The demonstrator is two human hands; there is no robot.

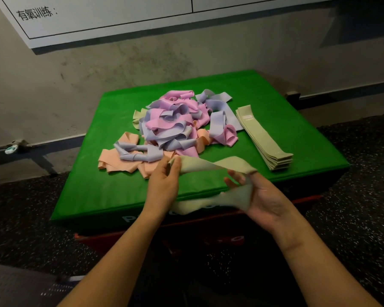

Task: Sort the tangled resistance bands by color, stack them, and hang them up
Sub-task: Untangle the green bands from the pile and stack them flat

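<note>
- Head view, starting at nine o'clock: peach flat bands point(118, 161) spill from the tangled heap of pink, lilac and peach rubber bands point(175, 127) on the green padded mat point(102, 196).
- Left hand point(163, 185) pinches one end of the twisted sage-green loop band point(211, 166), fingers curled round it.
- Right hand point(262, 198) grips the other end, hands apart, band stretched between.
- At two o'clock from the hands: the stack of flat sage-green bands point(265, 138), long axis running away, right hand nearer. I'd judge untwisting comes first.
</note>
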